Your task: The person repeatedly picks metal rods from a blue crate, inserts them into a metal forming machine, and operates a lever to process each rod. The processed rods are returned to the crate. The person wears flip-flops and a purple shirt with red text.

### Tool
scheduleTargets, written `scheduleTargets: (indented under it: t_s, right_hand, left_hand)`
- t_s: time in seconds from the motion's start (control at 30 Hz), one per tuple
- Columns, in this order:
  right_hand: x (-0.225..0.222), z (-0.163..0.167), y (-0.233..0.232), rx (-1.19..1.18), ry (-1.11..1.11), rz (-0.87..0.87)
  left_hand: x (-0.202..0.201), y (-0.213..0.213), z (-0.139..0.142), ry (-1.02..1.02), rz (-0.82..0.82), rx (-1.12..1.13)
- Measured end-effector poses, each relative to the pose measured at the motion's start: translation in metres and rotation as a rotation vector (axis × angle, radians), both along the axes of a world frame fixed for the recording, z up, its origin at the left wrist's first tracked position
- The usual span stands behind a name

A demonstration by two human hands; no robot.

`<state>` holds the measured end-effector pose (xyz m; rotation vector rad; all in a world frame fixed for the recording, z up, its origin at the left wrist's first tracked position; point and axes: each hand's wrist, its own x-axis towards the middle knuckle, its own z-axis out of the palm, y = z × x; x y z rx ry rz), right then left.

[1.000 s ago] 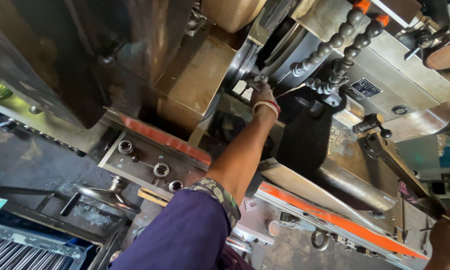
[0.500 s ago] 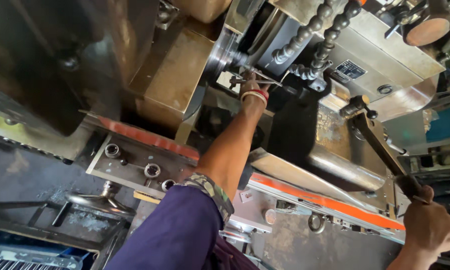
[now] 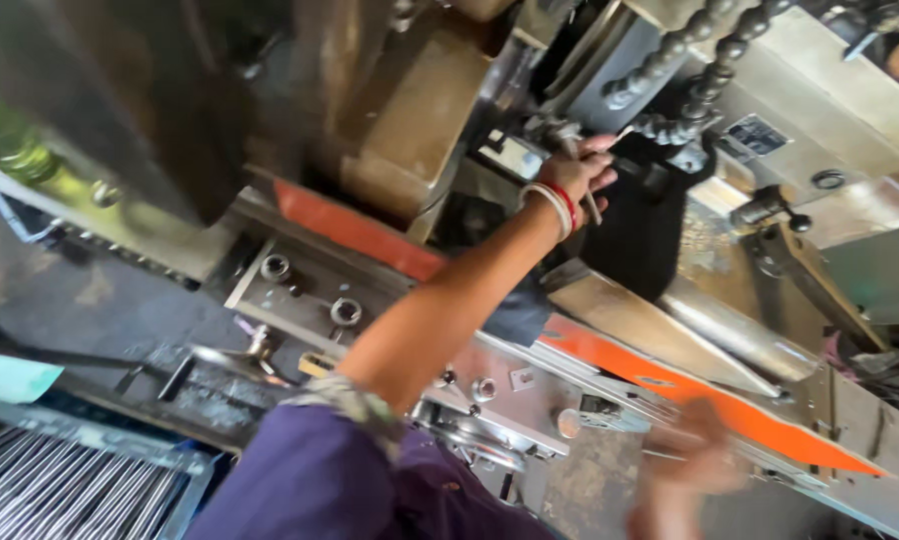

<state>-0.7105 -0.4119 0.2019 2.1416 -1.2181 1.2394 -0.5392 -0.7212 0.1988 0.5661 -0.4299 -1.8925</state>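
Since half a second ago your right hand (image 3: 692, 462) has come off the long lever (image 3: 805, 270) and dropped low in front of the orange strip (image 3: 700, 390); it's motion-blurred, so I cannot tell whether its fingers are open or closed. Your left hand (image 3: 582, 175) has stayed up at the machine's work zone, shifted only slightly with the view.

Big to small:
- Grey machine body (image 3: 830, 90) fills the top right, tilted in view. Dark column (image 3: 120, 90) takes the top left.
- Brown block (image 3: 415, 120) sits just left of your left hand.
- Steel base plate (image 3: 310, 290) runs under your left forearm, with nuts and round holes on it. Orange strip lies along its edge, both left and right of your arm.
- Bundle of bright steel rods (image 3: 60, 490) at bottom left, well apart from both hands.
- Segmented coolant hoses (image 3: 700, 60) hang just above and right of your left hand.
- Lever stands free, nothing touching it.
- Your left fingers are curled closed around a thin metal rod (image 3: 592, 205) at the machine's opening, its end poking out below the hand. Red and white bangles (image 3: 555, 200) sit on that wrist.
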Motion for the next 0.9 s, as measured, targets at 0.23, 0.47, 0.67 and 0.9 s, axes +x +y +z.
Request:
scheduleTargets:
  t_s: [0.23,0.47,0.67,0.9]
  right_hand:
    - [0.303,-0.155,-0.063,1.250,0.343,0.442]
    - [0.414,-0.197,-0.125,1.295,-0.072,0.453]
    - [0.437,-0.202,-0.090,1.211,0.455,0.245]
    - [0.545,-0.173,-0.001,1.261,-0.421,0.910]
  left_hand:
    - [0.209,0.130,0.066,-0.682,0.149,-0.506]
    - [0.423,0.257,0.009,-1.387,0.649,-0.377]
    - [0.519,0.330,-0.110,-1.319,0.934,-0.118]
    - [0.530,0.384,-0.174,-0.855,0.888,0.281]
